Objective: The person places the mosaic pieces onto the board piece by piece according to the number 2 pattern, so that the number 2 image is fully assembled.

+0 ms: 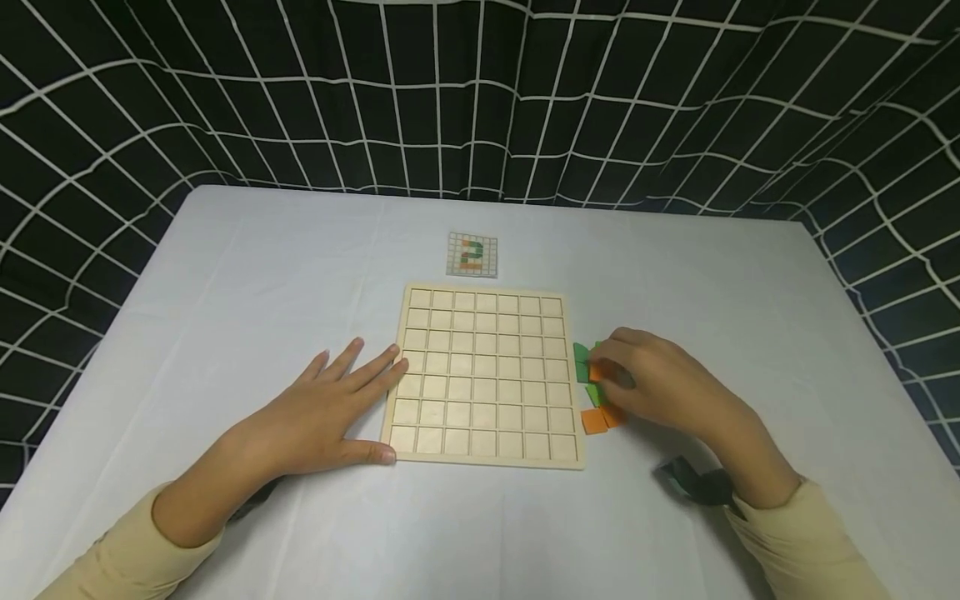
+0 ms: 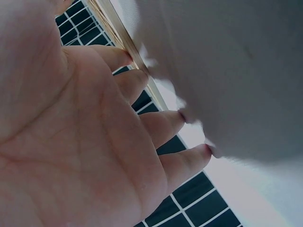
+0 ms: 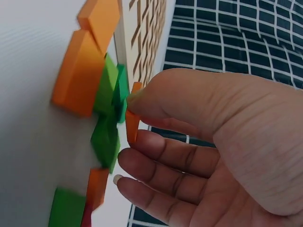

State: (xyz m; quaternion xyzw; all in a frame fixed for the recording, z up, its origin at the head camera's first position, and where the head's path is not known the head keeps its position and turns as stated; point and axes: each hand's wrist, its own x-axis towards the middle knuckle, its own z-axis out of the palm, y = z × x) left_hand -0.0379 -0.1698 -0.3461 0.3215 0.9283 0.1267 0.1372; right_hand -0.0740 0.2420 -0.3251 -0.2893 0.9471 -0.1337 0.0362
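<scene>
A pale wooden grid board (image 1: 483, 379) lies on the white table. My left hand (image 1: 322, 417) is spread flat at its left side, two fingertips and the thumb touching the edge; in the left wrist view the fingers (image 2: 165, 127) reach the board's side and the cloth. At the board's right, my right hand (image 1: 663, 379) pinches an orange tile (image 3: 133, 118) between thumb and finger. Under and beside that hand are green tiles (image 1: 582, 367) and orange tiles (image 1: 594, 421), some partly hidden. In the right wrist view a red piece (image 3: 87, 216) shows at the bottom.
Behind the board lies a small pattern card (image 1: 472, 255) with a grid and coloured shapes. A black curtain with white grid lines (image 1: 480, 100) stands around the back and sides of the white table (image 1: 300, 250). A dark object (image 1: 701, 485) is at my right wrist.
</scene>
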